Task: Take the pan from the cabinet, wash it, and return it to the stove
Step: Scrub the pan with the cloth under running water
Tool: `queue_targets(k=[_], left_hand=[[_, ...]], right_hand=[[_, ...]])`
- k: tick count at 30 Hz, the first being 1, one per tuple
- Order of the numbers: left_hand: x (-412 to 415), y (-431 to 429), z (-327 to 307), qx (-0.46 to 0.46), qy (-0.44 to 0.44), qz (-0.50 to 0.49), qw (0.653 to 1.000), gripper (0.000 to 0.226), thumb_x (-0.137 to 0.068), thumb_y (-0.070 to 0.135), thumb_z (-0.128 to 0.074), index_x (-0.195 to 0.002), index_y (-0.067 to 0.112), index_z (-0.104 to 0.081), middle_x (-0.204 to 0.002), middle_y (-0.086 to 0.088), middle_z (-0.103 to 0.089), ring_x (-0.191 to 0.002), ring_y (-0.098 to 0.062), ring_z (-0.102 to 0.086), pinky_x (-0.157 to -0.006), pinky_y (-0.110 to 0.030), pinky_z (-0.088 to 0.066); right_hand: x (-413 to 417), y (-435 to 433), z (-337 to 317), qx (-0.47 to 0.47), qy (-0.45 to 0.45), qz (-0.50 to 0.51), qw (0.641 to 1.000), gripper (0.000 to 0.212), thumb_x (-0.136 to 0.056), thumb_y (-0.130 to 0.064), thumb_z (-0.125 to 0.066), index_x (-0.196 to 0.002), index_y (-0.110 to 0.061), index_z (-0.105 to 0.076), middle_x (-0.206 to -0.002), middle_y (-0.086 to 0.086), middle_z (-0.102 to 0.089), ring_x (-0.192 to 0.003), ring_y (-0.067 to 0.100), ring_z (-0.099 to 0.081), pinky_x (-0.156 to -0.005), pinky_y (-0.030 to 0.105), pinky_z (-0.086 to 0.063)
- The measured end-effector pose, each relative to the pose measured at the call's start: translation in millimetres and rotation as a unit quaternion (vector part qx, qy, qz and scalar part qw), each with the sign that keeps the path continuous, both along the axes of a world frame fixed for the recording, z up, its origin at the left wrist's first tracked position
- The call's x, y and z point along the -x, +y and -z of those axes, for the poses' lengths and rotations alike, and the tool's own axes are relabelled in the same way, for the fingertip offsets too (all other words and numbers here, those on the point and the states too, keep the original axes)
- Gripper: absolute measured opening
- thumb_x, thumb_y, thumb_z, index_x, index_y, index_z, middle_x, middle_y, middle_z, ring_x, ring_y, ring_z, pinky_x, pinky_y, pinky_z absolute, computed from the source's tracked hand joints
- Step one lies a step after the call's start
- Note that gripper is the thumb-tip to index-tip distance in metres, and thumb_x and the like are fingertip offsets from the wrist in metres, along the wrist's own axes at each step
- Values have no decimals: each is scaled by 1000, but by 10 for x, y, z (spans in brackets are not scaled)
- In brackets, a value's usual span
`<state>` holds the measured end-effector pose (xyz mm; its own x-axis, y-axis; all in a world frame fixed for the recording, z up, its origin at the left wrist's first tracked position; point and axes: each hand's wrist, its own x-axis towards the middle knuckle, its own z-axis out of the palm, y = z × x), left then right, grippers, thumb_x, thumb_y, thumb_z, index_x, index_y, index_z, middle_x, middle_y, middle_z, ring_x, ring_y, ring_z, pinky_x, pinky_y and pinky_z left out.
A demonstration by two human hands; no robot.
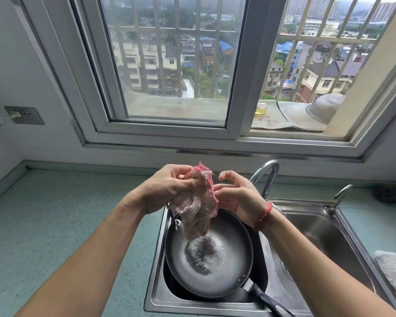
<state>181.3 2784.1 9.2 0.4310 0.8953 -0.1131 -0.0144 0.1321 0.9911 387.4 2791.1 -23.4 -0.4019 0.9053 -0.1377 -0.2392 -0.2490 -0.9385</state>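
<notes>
A round dark non-stick frying pan [209, 259] is seen in the left basin of the stainless steel double sink [343, 227]. Above it, a frayed pink dishcloth [198, 202] is clenched in the left hand [169, 187]; the right hand [238, 194], fingers loosely curled, touches its edge.

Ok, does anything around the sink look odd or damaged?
The pink cloth gripped in the left hand is frayed, with loose threads hanging over the pan. The pan sits tilted in the sink, its handle overhanging the front rim.
</notes>
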Motion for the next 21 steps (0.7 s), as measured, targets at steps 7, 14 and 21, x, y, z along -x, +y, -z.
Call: queue_targets(k=[7, 14, 21], left_hand=[[144, 103, -80, 13, -66, -52, 996, 17, -93, 14, -58, -98, -2, -63, -69, -13, -50, -35, -9, -48, -34, -20, -42], [74, 86, -179, 26, -115, -79, 990, 17, -99, 8, -46, -94, -4, -57, -61, -7, -60, -38, -10, -53, -38, -19, -45], [150, 100, -123, 35, -155, -121, 980, 27, -93, 12, -50, -111, -4, -62, -89, -16, -71, -72, -19, -70, -66, -31, -61]], right_hand=[[34, -146, 309, -36, -110, -3, 993, 15, -66, -18, -84, -74, -13, -73, -83, 6, -72, -81, 19, -63, -85, 35, -50], [126, -125, 383, 34, -68, -8, 997, 16, -77, -30, -81, -87, -20, -72, -94, 9, -73, -90, 20, -69, -82, 37, -49], [201, 18, 452, 147, 7, 57, 987, 18, -96, -24, -56, -107, -11, -59, -100, 16, -70, -91, 33, -69, -94, 60, -46]])
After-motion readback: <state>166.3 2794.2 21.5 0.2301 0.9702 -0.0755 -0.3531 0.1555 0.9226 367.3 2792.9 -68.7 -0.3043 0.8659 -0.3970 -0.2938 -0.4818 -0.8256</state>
